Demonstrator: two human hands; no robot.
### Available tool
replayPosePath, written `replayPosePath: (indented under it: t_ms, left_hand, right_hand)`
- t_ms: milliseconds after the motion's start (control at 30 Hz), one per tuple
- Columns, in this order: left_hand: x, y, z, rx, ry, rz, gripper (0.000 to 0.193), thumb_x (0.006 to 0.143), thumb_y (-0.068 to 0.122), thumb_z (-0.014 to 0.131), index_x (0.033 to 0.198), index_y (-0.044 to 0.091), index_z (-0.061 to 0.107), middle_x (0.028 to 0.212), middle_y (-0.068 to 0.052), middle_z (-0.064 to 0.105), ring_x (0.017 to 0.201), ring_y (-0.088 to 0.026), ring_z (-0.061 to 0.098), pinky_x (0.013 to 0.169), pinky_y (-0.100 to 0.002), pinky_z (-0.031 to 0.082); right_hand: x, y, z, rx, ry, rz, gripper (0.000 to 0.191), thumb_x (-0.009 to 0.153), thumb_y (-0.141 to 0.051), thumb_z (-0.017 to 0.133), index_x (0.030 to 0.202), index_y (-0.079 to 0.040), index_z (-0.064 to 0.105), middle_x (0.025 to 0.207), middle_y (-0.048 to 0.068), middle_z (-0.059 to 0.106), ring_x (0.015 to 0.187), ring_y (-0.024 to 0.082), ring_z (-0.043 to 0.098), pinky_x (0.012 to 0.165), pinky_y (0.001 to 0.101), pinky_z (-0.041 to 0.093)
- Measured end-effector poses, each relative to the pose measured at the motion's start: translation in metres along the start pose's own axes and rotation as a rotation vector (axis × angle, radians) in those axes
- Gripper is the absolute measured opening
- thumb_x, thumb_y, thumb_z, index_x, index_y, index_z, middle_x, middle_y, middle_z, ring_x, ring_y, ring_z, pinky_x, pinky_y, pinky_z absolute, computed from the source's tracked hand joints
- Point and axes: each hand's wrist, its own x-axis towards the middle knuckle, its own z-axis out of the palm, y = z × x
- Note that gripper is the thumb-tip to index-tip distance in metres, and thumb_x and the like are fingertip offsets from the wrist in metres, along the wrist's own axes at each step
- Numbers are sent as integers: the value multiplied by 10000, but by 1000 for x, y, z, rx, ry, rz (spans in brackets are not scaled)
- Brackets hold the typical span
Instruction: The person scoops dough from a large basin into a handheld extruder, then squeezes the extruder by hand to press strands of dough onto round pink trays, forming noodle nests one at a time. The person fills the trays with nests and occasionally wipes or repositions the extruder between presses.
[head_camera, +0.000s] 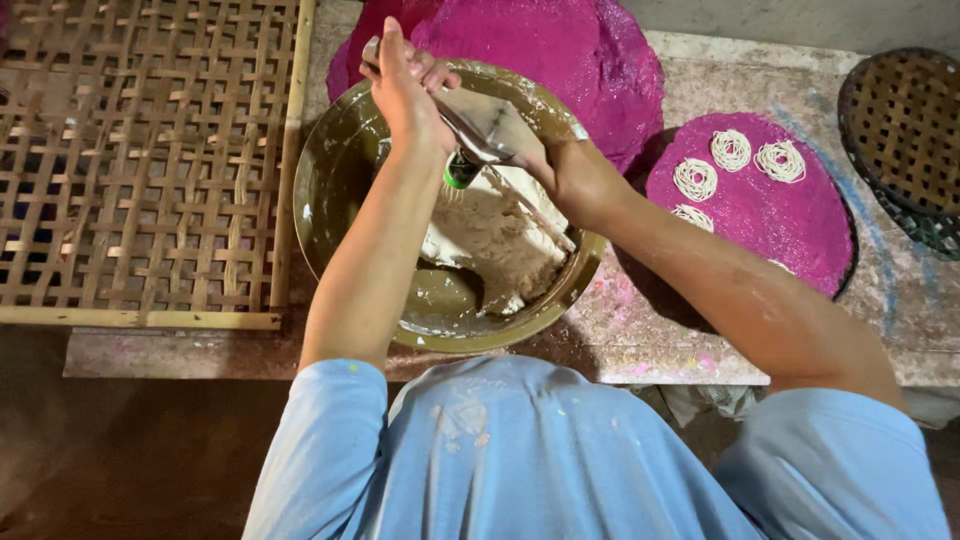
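Worn stone tabletop (900, 300) carries a wide brass bowl (330, 200) of pale dough (490, 240); above it, left hand (405, 85) and right hand (530, 140) both grip a metal press (470, 135), catching drips.

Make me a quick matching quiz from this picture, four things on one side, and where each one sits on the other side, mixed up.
Things:
1. dough
2. noodle coils
3. woven bamboo tray
4. dark round basket

Places:
A. far right edge
B. on the small pink mat
C. left of the bowl
D. inside the metal bowl

Pairs: 1-D, 2-B, 3-C, 4-A
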Motion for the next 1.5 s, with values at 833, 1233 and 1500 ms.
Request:
replayPosePath:
  t_ms: [833,1233,1500]
  left_hand:
    - [-152,51,-57,1769,-1911,-73,317,926,303,616,1173,108,588,882,-169,620,835,-347,628,731,-484,477]
    - [-125,96,3,2093,-1492,-579,314,1007,357,459,1233,280,664,770,-116,717,646,-292,721,588,-373,598]
    - [-48,122,-95,921,-1142,-831,497,870,142,660,1345,24,575,1177,-168,720,1008,-262,734,818,-357,604]
  right_hand:
    - [-61,-76,-87,-50,-89,-975,559,936,-599,652,976,-43,606,759,122,574,697,340,631,585,454,453]
    - [-108,-59,-92,424,-534,-481,390,1013,-420,613,918,-43,589,762,135,589,733,358,645,643,476,475]
    - [-93,-23,-112,-503,204,-830,194,827,-246,771,954,-108,720,840,38,643,741,197,657,637,347,514]
